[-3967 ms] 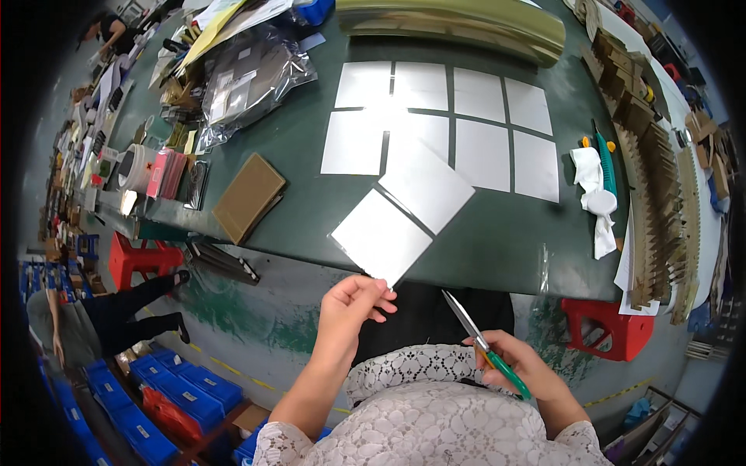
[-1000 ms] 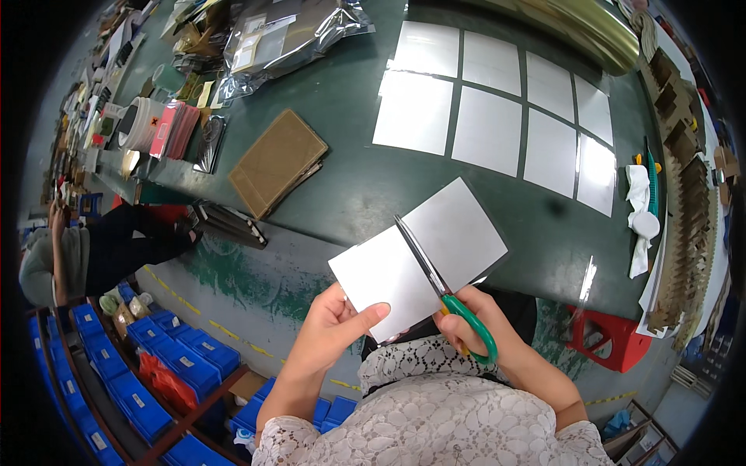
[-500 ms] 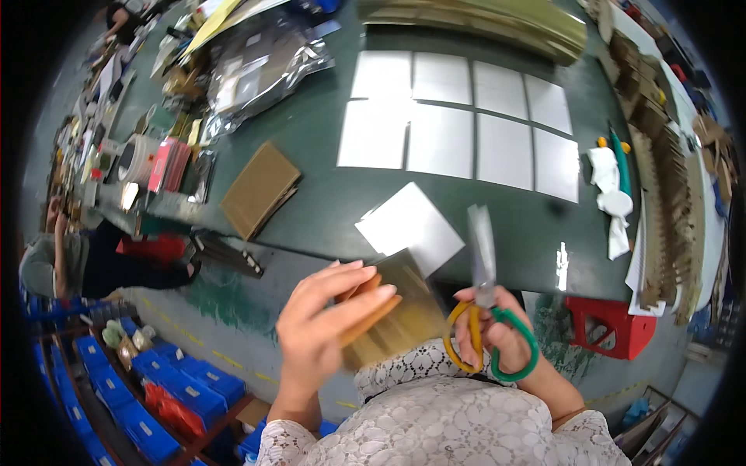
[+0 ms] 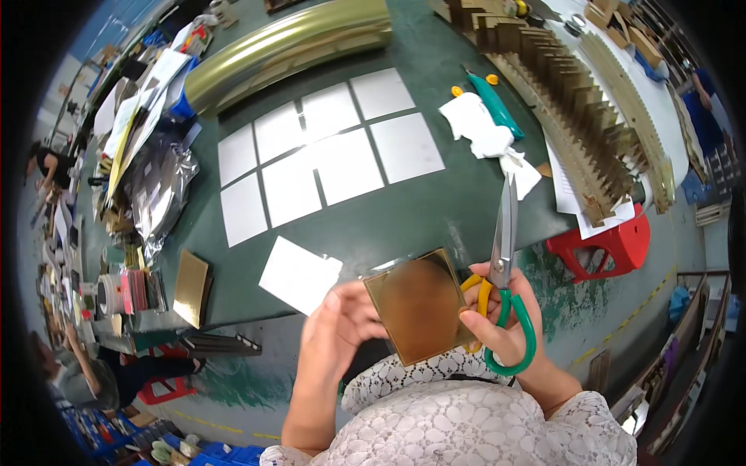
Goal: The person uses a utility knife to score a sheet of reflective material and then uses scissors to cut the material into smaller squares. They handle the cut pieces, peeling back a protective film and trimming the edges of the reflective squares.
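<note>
A square, shiny gold-brown panel (image 4: pixel 416 311) is tilted up in front of my body, between my two hands. My left hand (image 4: pixel 338 330) is at its left edge, with curled fingers partly hidden behind it and the thumb off its face. My right hand (image 4: pixel 505 326) is closed round scissors (image 4: pixel 505 260) with one yellow and one green handle loop, their blades together and pointing up and away. The right thumb tip touches the panel's right edge. A white square sheet (image 4: pixel 299 273) lies at the table's near edge, left of the panel.
Several white rectangles (image 4: pixel 350 167) lie in two rows on the green table (image 4: pixel 412 210). Behind them is a gold film roll (image 4: pixel 295 50). A stack of gold-brown squares (image 4: pixel 192 287) sits left; a green-handled tool (image 4: pixel 493 105) and slotted brown racks (image 4: pixel 559 116) are right. A red stool (image 4: pixel 606 245) stands beside the table.
The view has turned to the right. The panel has come upright with its broad face showing, nearer the scissors hand. The left fingers have shifted from across its face to its left edge.
</note>
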The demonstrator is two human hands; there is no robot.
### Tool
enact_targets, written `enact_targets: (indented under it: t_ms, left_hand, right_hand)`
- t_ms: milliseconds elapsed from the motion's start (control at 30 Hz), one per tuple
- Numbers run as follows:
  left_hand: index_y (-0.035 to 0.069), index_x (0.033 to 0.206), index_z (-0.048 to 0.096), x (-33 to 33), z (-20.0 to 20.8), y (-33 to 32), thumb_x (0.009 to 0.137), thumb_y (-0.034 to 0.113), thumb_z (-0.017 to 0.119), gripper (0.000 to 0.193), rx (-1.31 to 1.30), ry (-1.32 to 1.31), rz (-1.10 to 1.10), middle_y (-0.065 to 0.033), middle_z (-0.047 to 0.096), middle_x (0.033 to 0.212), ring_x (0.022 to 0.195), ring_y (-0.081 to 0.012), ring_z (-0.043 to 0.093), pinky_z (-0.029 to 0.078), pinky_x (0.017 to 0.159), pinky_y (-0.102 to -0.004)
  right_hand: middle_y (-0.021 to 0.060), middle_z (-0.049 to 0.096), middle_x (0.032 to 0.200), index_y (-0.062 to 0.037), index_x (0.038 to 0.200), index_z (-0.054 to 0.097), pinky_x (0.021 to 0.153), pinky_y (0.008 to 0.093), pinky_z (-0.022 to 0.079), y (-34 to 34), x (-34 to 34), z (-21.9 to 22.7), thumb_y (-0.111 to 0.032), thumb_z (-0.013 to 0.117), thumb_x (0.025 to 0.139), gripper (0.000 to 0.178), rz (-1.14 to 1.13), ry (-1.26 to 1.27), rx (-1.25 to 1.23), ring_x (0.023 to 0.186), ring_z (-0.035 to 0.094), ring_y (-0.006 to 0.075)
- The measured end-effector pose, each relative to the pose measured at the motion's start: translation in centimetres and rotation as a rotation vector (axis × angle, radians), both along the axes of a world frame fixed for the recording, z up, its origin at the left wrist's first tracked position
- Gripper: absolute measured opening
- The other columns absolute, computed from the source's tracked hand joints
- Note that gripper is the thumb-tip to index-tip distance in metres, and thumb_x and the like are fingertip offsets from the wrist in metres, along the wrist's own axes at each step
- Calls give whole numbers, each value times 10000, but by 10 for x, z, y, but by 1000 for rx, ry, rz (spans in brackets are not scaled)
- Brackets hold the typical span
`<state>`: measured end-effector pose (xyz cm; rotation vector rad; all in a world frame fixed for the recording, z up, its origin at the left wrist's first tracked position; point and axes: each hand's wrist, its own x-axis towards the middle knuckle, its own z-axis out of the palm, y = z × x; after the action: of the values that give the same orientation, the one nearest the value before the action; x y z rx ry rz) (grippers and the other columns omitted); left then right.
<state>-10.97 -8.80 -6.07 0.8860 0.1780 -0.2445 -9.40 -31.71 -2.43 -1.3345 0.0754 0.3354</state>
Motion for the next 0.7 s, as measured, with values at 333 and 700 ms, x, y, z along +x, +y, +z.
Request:
enact_targets:
  t_ms: [333,700]
  left_hand:
    - [-2,1186,529,31,17,-37,895,36,602,302,166,65,76,-76,614,1138,1034,-121,579,452,915,-277]
    - [2,1139,539,36,13,-40,894,32,611,258,229,70,194,-74,626,1071,947,-86,590,468,848,-241]
  right_hand:
    - [50,523,964,-8,1341,374,668,184,392,-50,-13,-18,-92,726,810,642,181,10,80,718,478,51]
    - [27,504,990,-58,1362,427,765,256,429,-57,-26,-33,-196,817,720,764,374,75,-90,832,495,113]
